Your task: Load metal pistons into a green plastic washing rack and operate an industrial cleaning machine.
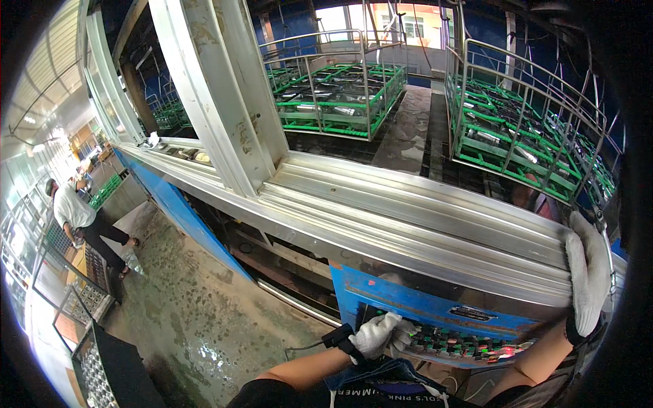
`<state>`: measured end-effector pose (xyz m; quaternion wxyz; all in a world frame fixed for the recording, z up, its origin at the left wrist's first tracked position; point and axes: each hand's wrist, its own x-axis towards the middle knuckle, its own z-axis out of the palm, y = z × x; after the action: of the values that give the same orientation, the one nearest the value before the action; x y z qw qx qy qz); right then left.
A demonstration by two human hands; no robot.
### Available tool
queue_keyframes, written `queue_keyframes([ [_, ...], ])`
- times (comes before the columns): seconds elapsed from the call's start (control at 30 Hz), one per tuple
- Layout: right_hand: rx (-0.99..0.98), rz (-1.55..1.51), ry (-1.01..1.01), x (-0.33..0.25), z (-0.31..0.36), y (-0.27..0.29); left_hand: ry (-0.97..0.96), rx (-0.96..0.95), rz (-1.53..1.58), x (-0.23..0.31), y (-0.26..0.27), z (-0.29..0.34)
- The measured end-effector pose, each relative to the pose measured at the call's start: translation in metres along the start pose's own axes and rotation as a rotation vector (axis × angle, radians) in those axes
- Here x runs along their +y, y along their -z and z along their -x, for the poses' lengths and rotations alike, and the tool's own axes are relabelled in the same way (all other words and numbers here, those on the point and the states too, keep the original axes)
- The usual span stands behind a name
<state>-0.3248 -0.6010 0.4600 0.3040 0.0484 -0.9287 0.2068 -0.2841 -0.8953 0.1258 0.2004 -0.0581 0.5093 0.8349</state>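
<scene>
My left hand, in a pale knitted glove, is low in front of me, beside a panel crowded with small coloured buttons or switches. Its fingers are bent together; whether they hold or press anything is hidden. A black strap with a box and cable circles that wrist. Over at the far right, my right hand, also gloved, lies on the end of the ribbed metal sill, fingers stretched forward. Just beyond those fingertips stands a metal cage with green-edged racks holding dark, partly shiny pieces.
A second metal cage with green racks stands behind the upright metal post. Blue machine panels lie beneath the sill. To the left, a person in a light top walks on the wet floor near black-framed carts.
</scene>
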Motion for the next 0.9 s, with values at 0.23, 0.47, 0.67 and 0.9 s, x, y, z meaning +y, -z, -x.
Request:
queue_keyframes([
  [0.23, 0.02, -0.032, -0.037, -0.004, 0.005, 0.008, 0.094, -0.062, 0.096, 0.018, -0.014, 0.012],
  [0.47, 0.024, -0.028, -0.042, -0.006, 0.005, 0.006, 0.104, -0.074, 0.021, 0.009, -0.008, 0.008],
  [0.67, 0.006, -0.015, -0.015, 0.0, 0.005, 0.005, 0.112, -0.115, -0.028, 0.017, -0.008, 0.01],
  [0.9, 0.057, 0.018, 0.017, 0.012, 0.006, 0.004, 0.095, -0.159, -0.04, 0.015, -0.008, 0.012],
])
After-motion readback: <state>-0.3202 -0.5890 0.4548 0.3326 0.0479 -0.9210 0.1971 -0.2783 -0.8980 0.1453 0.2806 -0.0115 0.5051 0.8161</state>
